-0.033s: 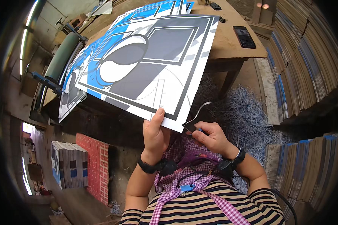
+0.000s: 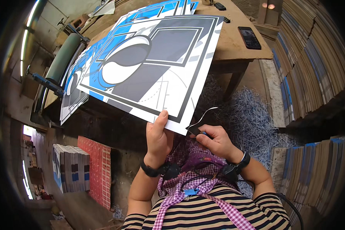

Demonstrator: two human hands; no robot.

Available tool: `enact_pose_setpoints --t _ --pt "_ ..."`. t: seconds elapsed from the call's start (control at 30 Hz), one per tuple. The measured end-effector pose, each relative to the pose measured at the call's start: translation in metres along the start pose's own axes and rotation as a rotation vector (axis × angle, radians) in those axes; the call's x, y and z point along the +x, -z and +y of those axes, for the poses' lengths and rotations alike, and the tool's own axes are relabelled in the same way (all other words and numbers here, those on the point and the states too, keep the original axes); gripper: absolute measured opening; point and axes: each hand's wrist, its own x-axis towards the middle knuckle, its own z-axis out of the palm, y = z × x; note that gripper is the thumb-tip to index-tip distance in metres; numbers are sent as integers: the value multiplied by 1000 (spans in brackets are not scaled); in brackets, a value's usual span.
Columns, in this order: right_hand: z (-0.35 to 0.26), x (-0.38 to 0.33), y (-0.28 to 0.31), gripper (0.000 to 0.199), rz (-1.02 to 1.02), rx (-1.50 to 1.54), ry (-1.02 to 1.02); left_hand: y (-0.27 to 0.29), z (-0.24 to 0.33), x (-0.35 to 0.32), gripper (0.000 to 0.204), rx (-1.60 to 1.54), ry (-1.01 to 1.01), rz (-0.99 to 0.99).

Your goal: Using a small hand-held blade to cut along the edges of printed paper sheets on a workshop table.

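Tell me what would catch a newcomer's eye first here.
Probably the large blue, grey and white printed sheet, held in the left hand at centre. A thin white strip curls by the sheet's near corner, beside the right hand. A heap of shredded paper lies on the floor, right.

The one view is a wide fisheye from the wearer's head, tilted steeply down and facing forward. The striped shirt (image 2: 195, 214) and forearms (image 2: 142, 188) fill its lower edge, seen from above at close range. The printed sheet (image 2: 157, 73) lies close before it, near the middle; the worktop (image 2: 232, 48) stands beyond, toward the top. Farther out, roller (image 2: 65, 55) at left and stacks (image 2: 314, 57) at right bend toward the rim.
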Motion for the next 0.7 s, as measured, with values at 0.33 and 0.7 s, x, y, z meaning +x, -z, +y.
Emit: enact_pose_setpoints --t 0.33,0.7 --pt "1 -5 -4 24 -4 8 28 2 1 3 40 31 -14 -89" --pt "-3 -19 -7 29 30 90 23 4 7 3 49 -22 19 -183"
